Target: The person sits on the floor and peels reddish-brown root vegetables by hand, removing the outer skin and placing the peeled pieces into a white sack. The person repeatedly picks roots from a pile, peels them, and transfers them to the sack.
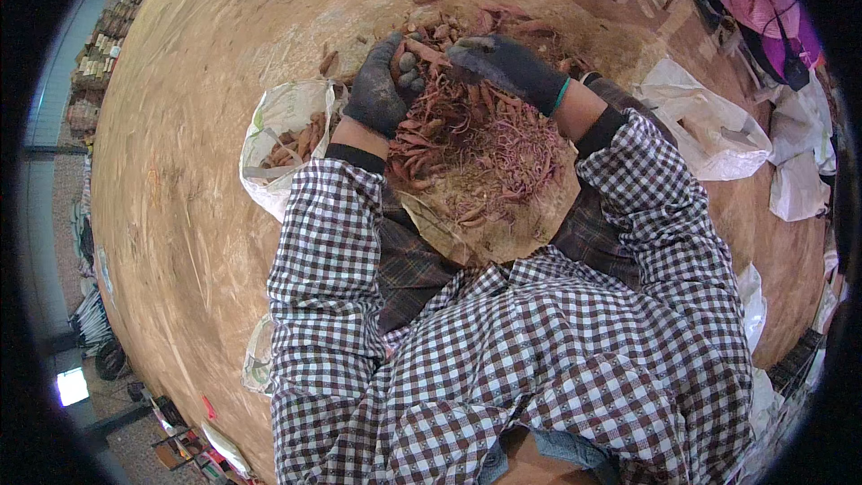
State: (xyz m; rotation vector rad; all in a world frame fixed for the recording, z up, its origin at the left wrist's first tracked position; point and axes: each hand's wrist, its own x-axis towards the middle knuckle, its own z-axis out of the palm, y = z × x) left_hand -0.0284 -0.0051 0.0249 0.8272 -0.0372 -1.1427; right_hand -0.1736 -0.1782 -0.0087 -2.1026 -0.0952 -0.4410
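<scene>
My left hand, in a dark knitted work glove, curls around a reddish-brown tuberous root. The root's other end meets the fingers of my right hand, gloved the same way with a green cuff edge. How far the right fingers wrap around it is partly hidden. Below both hands spreads a heap of similar roots. Thin pinkish rootlets lie tangled on the heap's right side. Close to my left wrist stands a white woven sack holding several brown roots.
A sheet of sacking lies between my knees on the brown floor. On the right is another white sack, open-mouthed. A person in pink and purple clothing is at the upper right. Stacked goods line the left edge.
</scene>
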